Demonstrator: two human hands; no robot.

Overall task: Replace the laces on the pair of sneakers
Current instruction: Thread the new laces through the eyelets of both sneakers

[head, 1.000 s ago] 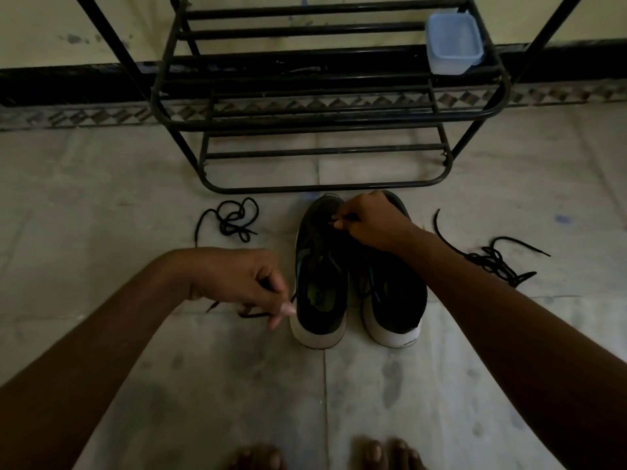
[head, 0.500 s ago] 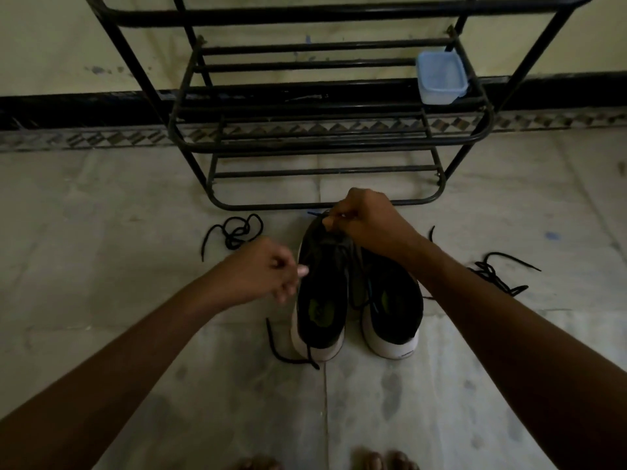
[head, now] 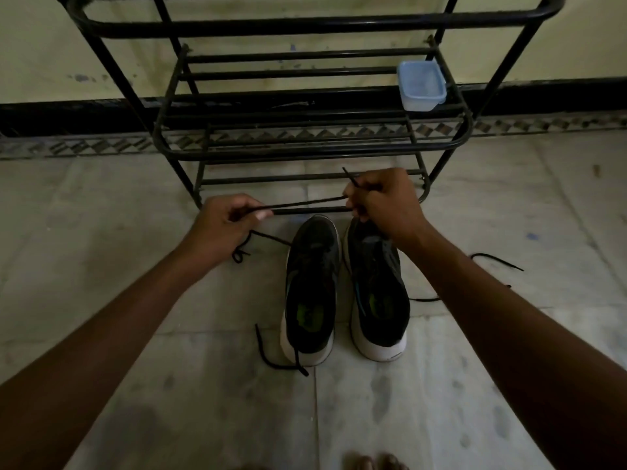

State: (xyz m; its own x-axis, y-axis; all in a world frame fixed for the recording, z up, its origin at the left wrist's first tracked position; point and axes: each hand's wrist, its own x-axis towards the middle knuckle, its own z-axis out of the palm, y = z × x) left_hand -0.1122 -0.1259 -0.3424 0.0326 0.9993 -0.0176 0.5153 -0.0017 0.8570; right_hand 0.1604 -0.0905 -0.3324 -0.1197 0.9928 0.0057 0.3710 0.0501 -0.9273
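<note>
Hands pinching one black lace (head: 305,203) taut between them, left hand (head: 225,228), right hand (head: 383,201), above sneakers (head: 342,290).

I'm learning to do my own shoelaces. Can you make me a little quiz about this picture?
1. True or false: the pale blue plastic box sits on the black metal shoe rack.
2. What is stretched between the left hand and the right hand?
A. a thin black lace
B. a white sock
C. a shoe brush
3. Fill in: the pair of dark sneakers with white soles stands side by side on the pale tiled ____.

Key: 1 true; 2 A; 3 floor.
</note>
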